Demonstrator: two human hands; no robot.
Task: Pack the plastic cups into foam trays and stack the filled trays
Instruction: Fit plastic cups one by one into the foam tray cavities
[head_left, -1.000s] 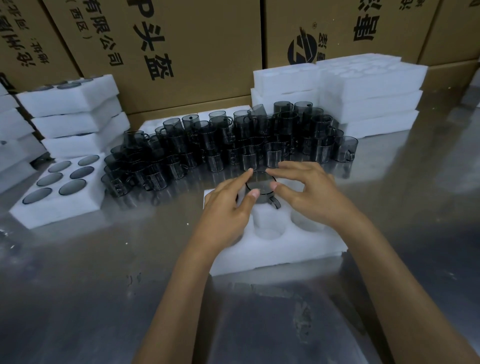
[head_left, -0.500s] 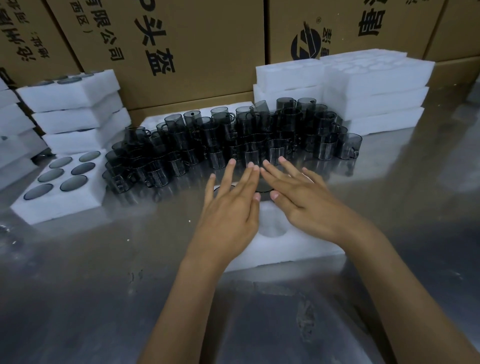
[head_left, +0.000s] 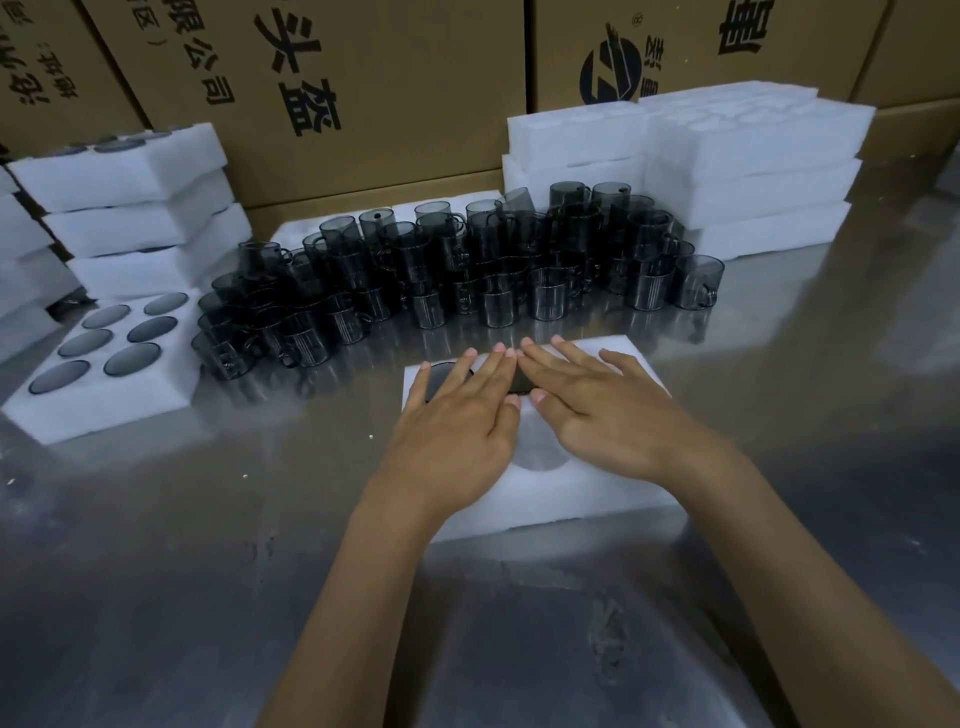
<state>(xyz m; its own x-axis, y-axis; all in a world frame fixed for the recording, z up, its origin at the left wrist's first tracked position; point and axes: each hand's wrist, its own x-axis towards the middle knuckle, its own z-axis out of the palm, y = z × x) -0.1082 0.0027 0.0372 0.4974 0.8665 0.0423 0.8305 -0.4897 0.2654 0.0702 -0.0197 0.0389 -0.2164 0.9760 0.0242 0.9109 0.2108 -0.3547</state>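
both hands lie flat, fingers straight, gripping nothing: your left hand (head_left: 457, 415) and right hand (head_left: 597, 405) press dark cups (head_left: 441, 376) down into the foam tray (head_left: 571, 499). uneven pressure could tilt a cup, jamming its handle against foam.

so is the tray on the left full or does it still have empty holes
Full. All six holes of the left foam tray show a dark round cup top sitting flush with the foam; no white, empty hole is visible in it.
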